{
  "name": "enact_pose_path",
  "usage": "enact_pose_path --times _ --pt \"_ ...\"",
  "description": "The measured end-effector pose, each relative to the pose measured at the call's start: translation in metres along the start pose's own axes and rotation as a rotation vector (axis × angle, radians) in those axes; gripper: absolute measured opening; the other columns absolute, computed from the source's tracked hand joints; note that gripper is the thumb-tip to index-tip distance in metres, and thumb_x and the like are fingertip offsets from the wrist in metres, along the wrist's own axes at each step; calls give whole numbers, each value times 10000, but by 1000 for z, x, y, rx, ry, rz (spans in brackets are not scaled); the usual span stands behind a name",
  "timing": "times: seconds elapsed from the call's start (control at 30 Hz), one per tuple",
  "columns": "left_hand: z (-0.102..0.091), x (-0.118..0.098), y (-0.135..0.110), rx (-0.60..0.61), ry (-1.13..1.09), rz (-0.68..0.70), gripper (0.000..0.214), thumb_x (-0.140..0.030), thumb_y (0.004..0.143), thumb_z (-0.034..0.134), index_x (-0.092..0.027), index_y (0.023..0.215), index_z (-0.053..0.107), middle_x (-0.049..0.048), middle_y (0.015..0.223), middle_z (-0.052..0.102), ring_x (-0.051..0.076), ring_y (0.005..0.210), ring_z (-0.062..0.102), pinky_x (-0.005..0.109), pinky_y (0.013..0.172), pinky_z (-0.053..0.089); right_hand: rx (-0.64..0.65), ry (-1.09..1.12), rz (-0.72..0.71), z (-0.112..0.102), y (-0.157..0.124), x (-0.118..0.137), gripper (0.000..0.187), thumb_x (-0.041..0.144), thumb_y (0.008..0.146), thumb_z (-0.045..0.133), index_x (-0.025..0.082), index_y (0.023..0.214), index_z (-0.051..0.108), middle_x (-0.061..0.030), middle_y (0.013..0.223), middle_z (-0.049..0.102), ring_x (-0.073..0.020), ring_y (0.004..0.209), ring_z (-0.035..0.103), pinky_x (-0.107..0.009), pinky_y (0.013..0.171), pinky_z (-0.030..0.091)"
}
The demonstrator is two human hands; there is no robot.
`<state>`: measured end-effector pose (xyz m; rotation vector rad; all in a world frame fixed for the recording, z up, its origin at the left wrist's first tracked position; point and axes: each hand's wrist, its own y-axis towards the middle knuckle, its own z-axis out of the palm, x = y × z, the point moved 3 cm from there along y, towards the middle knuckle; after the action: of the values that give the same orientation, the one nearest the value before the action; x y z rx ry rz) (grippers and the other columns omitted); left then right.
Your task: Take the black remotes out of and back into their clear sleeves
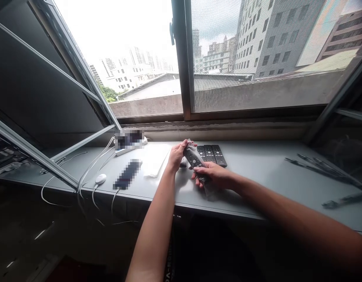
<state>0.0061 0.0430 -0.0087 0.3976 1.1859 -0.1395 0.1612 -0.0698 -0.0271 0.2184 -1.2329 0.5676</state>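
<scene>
A black remote control (195,159) in a clear plastic sleeve is held over the grey ledge (257,184) below the window. My left hand (177,155) is closed round its far end. My right hand (214,175) is closed round its near end, where the sleeve (210,191) hangs loose. Just behind lie three more black remotes (212,154), side by side on the ledge.
A white power strip (128,147), a white puck-shaped charger (100,179), a dark blurred device (127,174) and white cables (89,172) sit at the left. A flat white sheet (154,164) lies beside my left hand. Dark thin strips (322,166) lie at the right. An open window frame (66,156) leans in at left.
</scene>
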Motion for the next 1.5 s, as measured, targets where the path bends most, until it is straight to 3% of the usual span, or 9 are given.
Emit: enact_pose_path --times 0.13,0.27,0.5,0.7,0.93,1.1,1.3,1.5 --pt "4 -3 -5 28 -8 -43 604 -629 854 870 -108 1157 819 202 1084 834 250 846 776 315 757 580 -15 41 -58 0 0 2 371 453 907 911 134 969 733 -95 914 806 -160 686 752 -254 626 633" --pt "4 -1 -5 65 -4 -90 539 -606 864 859 -118 1092 828 190 1031 834 260 790 767 343 729 591 -2 33 -42 1 0 3 372 465 920 895 137 967 727 -93 874 805 -162 666 749 -261 637 635" --pt "0 -5 -3 -48 -39 -8 548 -607 854 861 -107 1072 816 202 1076 830 259 887 782 314 762 584 -25 34 -19 0 1 0 361 439 915 902 160 966 679 -81 886 798 -165 672 756 -257 599 637" --pt "2 -2 -6 52 -32 -128 599 -616 869 830 -87 1151 811 226 1099 825 271 812 765 326 651 567 -13 54 -64 2 0 2 371 464 919 896 159 983 694 -68 919 786 -161 693 753 -249 587 639" --pt "-2 -2 -1 -83 -78 -13 563 -598 840 876 -101 1097 812 202 1052 833 299 978 798 346 834 595 24 14 -43 -3 3 -2 354 426 917 902 143 1002 707 -105 948 817 -157 669 758 -250 591 639" --pt "1 -2 -4 12 -32 -73 645 -675 909 760 -86 1165 812 239 1161 818 294 938 794 327 729 593 28 37 -79 -3 4 -2 350 436 926 895 142 980 713 -106 950 816 -167 705 770 -258 611 643" --pt "3 0 -5 26 -12 -96 577 -630 836 870 -93 1042 826 219 1080 825 259 812 769 318 666 573 8 39 -76 -2 2 -1 382 422 902 914 156 1085 710 -102 962 825 -182 711 783 -275 628 658" --pt "7 -2 -9 31 -31 -101 604 -661 834 867 -104 1066 831 204 1036 828 267 834 773 309 634 552 -18 41 -68 0 1 1 373 410 898 921 152 1057 704 -112 940 826 -178 686 778 -271 629 659"
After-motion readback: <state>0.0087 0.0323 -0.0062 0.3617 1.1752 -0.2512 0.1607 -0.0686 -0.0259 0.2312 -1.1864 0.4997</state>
